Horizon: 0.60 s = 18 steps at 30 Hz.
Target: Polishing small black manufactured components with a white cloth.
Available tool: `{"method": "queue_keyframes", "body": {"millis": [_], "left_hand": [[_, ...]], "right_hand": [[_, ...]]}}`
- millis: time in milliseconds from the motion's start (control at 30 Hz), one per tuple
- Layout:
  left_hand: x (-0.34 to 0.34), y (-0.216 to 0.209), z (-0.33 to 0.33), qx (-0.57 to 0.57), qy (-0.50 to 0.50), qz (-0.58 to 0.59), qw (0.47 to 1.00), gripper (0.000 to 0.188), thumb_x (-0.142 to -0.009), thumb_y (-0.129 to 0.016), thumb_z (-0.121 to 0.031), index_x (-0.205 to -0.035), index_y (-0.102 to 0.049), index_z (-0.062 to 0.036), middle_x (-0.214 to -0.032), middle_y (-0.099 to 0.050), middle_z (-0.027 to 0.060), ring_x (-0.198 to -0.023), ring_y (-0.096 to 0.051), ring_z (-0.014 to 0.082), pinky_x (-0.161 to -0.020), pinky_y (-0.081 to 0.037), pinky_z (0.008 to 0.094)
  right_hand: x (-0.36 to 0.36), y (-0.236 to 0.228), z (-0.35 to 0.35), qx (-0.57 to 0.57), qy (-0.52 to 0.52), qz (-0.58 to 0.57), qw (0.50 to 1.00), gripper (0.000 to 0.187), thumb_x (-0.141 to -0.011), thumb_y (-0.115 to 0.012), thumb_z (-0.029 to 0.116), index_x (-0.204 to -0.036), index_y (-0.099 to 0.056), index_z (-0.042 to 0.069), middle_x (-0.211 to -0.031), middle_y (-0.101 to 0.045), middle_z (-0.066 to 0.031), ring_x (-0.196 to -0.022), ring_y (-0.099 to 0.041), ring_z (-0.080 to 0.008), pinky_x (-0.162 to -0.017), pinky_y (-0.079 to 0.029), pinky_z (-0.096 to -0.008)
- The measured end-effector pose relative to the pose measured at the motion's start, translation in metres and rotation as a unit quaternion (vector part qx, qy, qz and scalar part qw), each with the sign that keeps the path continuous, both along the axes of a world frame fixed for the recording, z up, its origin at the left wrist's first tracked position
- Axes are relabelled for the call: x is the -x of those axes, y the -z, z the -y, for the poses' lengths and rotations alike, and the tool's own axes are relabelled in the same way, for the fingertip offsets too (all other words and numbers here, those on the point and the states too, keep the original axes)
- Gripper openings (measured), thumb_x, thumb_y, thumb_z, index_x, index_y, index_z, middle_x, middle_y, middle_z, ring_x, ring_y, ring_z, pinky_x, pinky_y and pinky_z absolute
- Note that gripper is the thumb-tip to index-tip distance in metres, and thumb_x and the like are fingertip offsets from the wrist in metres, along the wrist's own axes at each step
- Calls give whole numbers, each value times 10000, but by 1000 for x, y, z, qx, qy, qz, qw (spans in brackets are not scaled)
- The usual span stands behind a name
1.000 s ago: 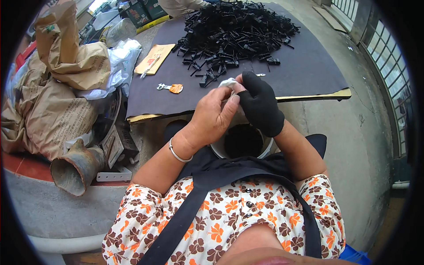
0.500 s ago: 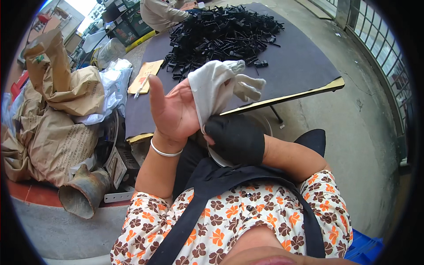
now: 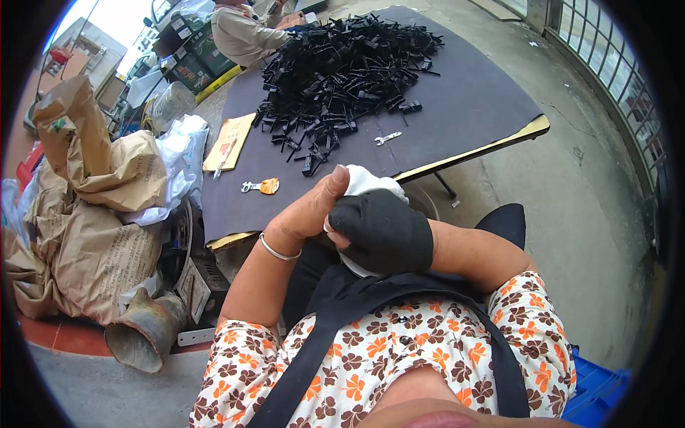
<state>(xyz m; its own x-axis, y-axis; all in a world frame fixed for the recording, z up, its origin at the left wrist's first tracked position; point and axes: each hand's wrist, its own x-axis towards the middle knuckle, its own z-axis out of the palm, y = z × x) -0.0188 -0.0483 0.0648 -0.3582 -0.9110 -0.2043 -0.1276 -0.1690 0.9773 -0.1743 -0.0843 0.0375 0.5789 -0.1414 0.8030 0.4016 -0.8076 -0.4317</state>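
White glove (image 3: 366, 178) at near edge of table (image 3: 457, 121), partly over left hand (image 3: 311, 208): thumb bare, fingers hidden, so can't tell if curled. Black-gloved right hand (image 3: 379, 232) clasped around it. Step looks like glove fitting; next move probably calls for a tug toward the wrist, fingers seated. Concrete floor (image 3: 571, 153) around table, barred fence (image 3: 603, 64) right of it. Dark covering on table. Brown paper bags (image 3: 100, 239) left of table; co-worker (image 3: 244, 32) at its far left. Black parts pile (image 3: 349, 75) on table's far half, envelope (image 3: 232, 135) on its left, wrench (image 3: 388, 138) near its middle.
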Motion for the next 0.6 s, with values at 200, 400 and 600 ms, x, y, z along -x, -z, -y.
{"method": "queue_keyframes", "body": {"millis": [200,400,600], "left_hand": [[12,-13,-11,20,21,-111,993,857,-811,-391,-699,-1297,-400,6,-1239,-498,163,-1151,-475,215,-989,-362,341],[20,-13,9,85,-24,-272,958,998,-740,-375,-781,-1326,-339,26,-1311,-428,198,-1227,-414,314,-1062,-283,415],[17,-27,32,163,45,-521,836,1100,-664,-450,-811,-1399,-208,-29,-1424,-265,179,-1319,-259,343,-1082,-202,475]], "right_hand": [[-6,4,-18,38,3,-90,995,139,-671,-603,31,-757,-501,65,-684,-546,-95,-618,-568,-291,-560,-454,-371],[-7,-3,-11,19,23,-66,997,166,-652,-606,27,-770,-498,73,-702,-532,-88,-622,-564,-290,-542,-448,-375],[17,-18,28,19,207,46,977,164,-743,-614,76,-868,-510,54,-772,-525,-79,-622,-548,-243,-583,-455,-339]]}}
